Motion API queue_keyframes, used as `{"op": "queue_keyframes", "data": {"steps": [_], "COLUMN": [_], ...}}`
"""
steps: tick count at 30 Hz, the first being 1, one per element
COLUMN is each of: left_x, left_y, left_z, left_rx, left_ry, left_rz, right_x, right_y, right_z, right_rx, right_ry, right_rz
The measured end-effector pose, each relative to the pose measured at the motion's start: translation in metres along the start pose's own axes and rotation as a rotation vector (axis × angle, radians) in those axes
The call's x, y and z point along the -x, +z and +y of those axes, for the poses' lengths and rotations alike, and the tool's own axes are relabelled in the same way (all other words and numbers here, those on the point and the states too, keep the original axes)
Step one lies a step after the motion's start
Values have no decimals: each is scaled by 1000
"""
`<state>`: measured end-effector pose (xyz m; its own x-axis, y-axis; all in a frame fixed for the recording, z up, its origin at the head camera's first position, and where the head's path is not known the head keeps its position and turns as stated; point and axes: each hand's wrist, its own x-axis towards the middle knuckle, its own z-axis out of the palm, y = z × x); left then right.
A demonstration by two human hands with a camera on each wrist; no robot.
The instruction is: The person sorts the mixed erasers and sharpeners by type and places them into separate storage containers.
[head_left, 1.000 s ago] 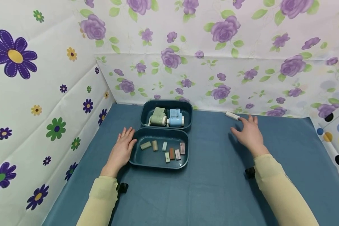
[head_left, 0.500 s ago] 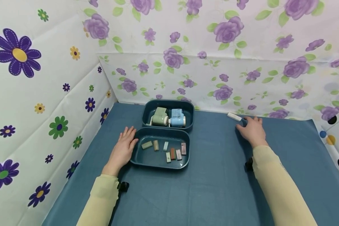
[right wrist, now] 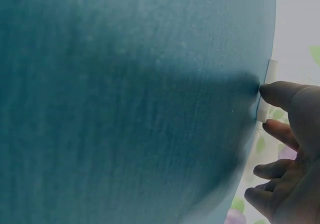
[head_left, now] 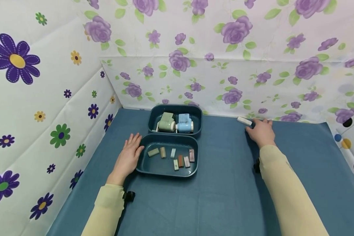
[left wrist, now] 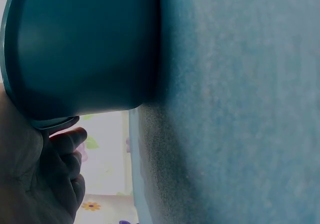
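Both hands are seen relaxed: the left hand [head_left: 129, 156] is laid flat against the near tray [head_left: 167, 170], steadying it; the small white block [head_left: 244, 121], at the worktop's [head_left: 224, 196] far edge, is touched by the right hand [head_left: 262, 132]

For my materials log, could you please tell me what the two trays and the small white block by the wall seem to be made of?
The near tray and far tray look like moulded plastic: smooth teal walls, rounded rims, soft sheen. The white block at the right hand looks matte, perhaps an eraser or plastic; too small to tell.
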<state>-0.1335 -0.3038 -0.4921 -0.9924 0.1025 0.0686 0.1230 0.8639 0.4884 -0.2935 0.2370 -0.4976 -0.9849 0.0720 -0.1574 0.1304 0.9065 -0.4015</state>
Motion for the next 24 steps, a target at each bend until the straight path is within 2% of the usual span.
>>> {"op": "queue_keyframes", "data": {"steps": [10,24], "left_x": [0,1], "left_y": [1,-1], "left_z": [1,4], "left_rx": [-10,4], "left_ry": [0,7], "left_rz": [6,27], "right_x": [1,3], "right_y": [2,7], "right_z": [-8,-9], "right_rx": [43,29], "right_ry": [4,29], "right_rz": [41,63]}}
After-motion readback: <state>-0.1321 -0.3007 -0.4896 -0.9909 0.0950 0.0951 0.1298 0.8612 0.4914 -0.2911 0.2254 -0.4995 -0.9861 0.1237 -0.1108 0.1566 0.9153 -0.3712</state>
